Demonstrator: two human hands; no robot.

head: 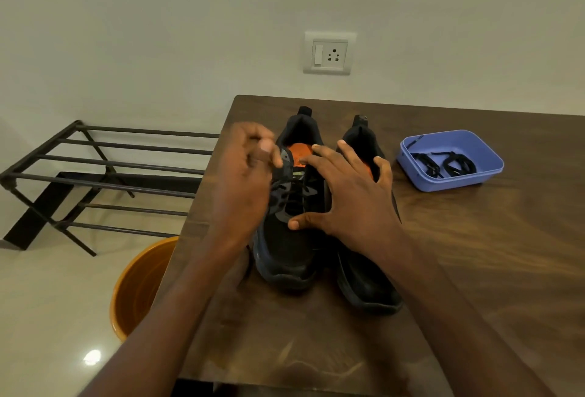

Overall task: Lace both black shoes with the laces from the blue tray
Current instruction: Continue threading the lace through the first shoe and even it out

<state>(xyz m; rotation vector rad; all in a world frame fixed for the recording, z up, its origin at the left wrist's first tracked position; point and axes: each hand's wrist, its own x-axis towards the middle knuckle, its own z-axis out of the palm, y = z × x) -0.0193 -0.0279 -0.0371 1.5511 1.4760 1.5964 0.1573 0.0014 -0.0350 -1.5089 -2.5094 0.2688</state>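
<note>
shoes [286, 247] near table [474, 270] edge — tray [456, 179] apart

Shoes [316, 238] side by side on table [474, 270]; tray [421, 171] right, holding laces [443, 163].

**Head view: hands at the left-hand shoe**

Left hand [250, 175] was raised over the near-left black shoe [286, 238], fingers curled, blurred; whether it pinched a lace could not be told. Right hand [345, 194] lay spread across both shoes, thumb on the laced shoe's upper, fingers reaching over the second black shoe [367, 279]. Crossed lace [292, 189] showed between the hands. Blue tray [451, 159] with remaining laces [443, 163] sat well beyond the right hand on the wooden table [490, 254].
</note>
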